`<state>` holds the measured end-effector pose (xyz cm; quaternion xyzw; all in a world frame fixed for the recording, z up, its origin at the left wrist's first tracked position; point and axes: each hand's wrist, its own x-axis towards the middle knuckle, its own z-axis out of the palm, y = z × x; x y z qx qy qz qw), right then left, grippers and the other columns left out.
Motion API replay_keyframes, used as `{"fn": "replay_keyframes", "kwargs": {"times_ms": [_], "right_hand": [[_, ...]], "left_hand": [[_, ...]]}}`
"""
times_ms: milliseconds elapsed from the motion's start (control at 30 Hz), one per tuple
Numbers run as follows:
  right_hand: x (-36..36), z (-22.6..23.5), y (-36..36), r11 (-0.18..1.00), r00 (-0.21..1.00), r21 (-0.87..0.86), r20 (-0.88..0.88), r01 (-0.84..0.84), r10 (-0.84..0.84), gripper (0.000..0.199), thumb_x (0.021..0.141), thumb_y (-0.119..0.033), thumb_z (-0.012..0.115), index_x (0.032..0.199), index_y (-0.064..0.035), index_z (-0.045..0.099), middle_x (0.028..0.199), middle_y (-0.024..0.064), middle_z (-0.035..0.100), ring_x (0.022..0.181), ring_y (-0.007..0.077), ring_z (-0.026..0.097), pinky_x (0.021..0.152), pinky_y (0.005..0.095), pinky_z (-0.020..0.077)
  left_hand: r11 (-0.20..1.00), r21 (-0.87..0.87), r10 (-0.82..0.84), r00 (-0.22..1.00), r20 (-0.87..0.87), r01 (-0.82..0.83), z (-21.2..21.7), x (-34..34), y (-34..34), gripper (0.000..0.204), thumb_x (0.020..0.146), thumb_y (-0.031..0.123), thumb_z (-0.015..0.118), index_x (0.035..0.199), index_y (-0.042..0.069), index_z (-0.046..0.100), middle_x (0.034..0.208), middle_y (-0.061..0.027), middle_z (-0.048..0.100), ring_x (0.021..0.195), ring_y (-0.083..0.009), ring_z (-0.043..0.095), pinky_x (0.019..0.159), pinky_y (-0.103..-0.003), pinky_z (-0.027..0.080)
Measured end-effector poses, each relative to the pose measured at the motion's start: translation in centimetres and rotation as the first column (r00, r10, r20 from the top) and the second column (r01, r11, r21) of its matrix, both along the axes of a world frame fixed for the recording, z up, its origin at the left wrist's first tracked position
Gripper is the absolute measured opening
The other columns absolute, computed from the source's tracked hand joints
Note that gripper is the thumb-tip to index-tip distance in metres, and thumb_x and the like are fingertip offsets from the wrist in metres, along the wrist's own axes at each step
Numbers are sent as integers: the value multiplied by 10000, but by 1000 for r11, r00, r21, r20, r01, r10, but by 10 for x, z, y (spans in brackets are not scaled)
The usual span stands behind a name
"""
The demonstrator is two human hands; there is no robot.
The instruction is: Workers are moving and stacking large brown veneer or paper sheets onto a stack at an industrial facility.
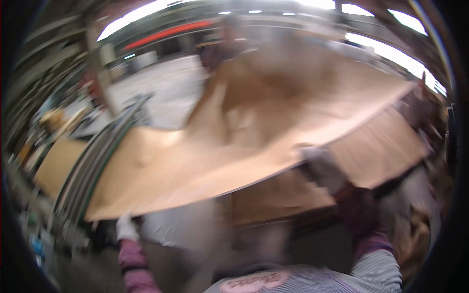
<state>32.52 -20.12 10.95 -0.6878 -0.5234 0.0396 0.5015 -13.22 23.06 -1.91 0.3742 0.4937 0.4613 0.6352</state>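
A large, thin, tan-brown sheet that looks like wood veneer (195, 166) spreads across the middle, its far part lifted in a billow. At its near left corner, my left hand (127, 228), in a pale glove, pinches the edge. Farther right, my right hand (323, 168), also gloved and smeared by motion, grips the sheet's near edge from above. Beneath the raised edge lies a second brown sheet (381, 146), partly covered by the first. The left end of the upper sheet reaches a machine with long parallel bars (95, 171).
A blurred person (222, 49) stands behind the sheet at the back. Another person (417, 105) is by the sheet's far right corner. A pale floor (166, 90) stretches behind the machine. Crumpled brown material (417, 229) lies at the lower right.
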Motion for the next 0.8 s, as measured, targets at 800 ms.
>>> {"fn": "replay_keyframes", "kwargs": {"times_ms": [800], "right_hand": [[35, 111, -56, 977, 903, 101, -410, 187, -130, 418, 919, -352, 456, 573, -120, 486, 408, 36, 434, 286, 127, 364, 274, 265, 254]], "left_hand": [[998, -56, -27, 917, -399, 5, -62, 81, -1, 214, 813, 121, 591, 959, -33, 617, 881, -182, 649, 842, -284, 662, 667, -421, 550]]}}
